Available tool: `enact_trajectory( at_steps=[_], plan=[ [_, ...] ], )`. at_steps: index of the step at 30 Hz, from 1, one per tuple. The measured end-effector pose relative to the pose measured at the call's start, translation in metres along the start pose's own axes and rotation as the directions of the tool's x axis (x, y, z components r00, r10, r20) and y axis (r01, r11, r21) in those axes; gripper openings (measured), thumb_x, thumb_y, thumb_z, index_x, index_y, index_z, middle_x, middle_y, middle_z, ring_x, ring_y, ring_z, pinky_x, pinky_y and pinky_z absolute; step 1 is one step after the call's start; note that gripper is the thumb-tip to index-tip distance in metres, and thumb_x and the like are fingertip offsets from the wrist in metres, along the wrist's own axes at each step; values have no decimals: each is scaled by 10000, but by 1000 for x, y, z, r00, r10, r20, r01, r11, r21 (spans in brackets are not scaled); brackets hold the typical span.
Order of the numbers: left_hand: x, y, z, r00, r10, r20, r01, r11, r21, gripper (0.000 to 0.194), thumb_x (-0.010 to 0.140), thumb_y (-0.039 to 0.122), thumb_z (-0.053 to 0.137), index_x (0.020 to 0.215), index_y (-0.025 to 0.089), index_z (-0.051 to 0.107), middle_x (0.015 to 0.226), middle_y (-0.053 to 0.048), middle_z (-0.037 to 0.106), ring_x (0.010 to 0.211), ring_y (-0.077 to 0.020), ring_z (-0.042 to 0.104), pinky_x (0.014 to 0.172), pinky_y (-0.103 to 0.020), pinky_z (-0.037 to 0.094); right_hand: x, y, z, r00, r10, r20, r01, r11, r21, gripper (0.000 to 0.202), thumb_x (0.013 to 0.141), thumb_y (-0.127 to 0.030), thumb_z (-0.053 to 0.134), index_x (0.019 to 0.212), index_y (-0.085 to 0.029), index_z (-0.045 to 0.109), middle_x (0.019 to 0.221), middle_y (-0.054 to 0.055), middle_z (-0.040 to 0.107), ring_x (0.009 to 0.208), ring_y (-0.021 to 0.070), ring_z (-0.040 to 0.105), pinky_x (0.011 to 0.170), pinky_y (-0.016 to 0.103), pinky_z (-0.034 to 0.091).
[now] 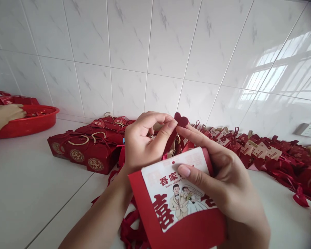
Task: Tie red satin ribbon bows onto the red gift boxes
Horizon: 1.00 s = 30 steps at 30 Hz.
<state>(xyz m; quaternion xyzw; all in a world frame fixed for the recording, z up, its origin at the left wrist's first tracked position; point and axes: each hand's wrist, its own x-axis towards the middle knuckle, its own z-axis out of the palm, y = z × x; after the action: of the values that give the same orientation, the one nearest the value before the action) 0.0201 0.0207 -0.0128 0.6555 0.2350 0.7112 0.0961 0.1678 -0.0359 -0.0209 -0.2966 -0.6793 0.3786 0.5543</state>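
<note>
My right hand (pixel 230 186) grips a red wedding gift box (pixel 197 230), its thumb pressed on the white card (pixel 158 197) on the front. The card shows a drawn bride and groom and red Chinese characters. At the box's top, my left hand (pixel 147 138) is closed, thumb and forefinger pinching beside a dark red heart-shaped tab (pixel 181 120). Fingertips of the right hand also touch near that tab. The upper part of the box is partly hidden behind my hands.
Red boxes with rope handles (pixel 93 148) stand at left centre. Many small red boxes with tags (pixel 259 150) line the wall at right. Red ribbon (pixel 131 224) lies below my hands. Another person's hand (pixel 6 114) reaches into a red basin (pixel 33 126) at far left.
</note>
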Motion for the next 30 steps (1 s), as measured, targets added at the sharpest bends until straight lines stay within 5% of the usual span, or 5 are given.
enact_trajectory(
  at_steps=[6,11,18,23,30],
  plan=[
    [3,-6,3,990,-103,99,111,991,-78,70,829,273,656,840,204,663,801,-25,699,670,-145,618,606,-303,492,3,4,-3,999,-38,-32,35,997,-69,556,756,-239,757,1277,-335,589,1357,22,542,1167,296,588,827,392,608],
    [4,-14,-1,979,116,167,-121,993,16,345,782,207,679,1105,245,564,1063,-44,664,966,-195,630,799,-337,532,4,6,-7,990,-128,-52,122,987,-105,523,777,-239,740,1275,-296,593,1334,46,562,1196,310,565,882,445,586],
    [6,-21,-3,874,431,226,-473,861,188,410,788,252,714,1171,239,570,1129,-56,608,1086,-211,567,946,-361,493,4,9,-3,981,-193,5,193,978,-74,533,783,-160,722,1286,-277,590,1184,63,654,1150,297,599,811,388,617],
    [6,-27,-4,876,470,108,-481,833,275,316,814,83,640,1086,241,663,1102,-50,578,997,-174,611,821,-304,540,4,9,0,991,-127,50,127,992,0,530,795,-149,702,1292,-286,580,1328,62,562,1078,267,647,650,270,628],
    [14,-27,-17,944,263,198,-296,941,161,233,898,146,563,1083,203,692,989,-41,699,905,-145,654,803,-259,532,6,9,-10,980,-193,-57,183,972,-145,522,766,-189,736,1267,-265,607,1267,87,607,1045,279,658,652,302,630]
  ],
)
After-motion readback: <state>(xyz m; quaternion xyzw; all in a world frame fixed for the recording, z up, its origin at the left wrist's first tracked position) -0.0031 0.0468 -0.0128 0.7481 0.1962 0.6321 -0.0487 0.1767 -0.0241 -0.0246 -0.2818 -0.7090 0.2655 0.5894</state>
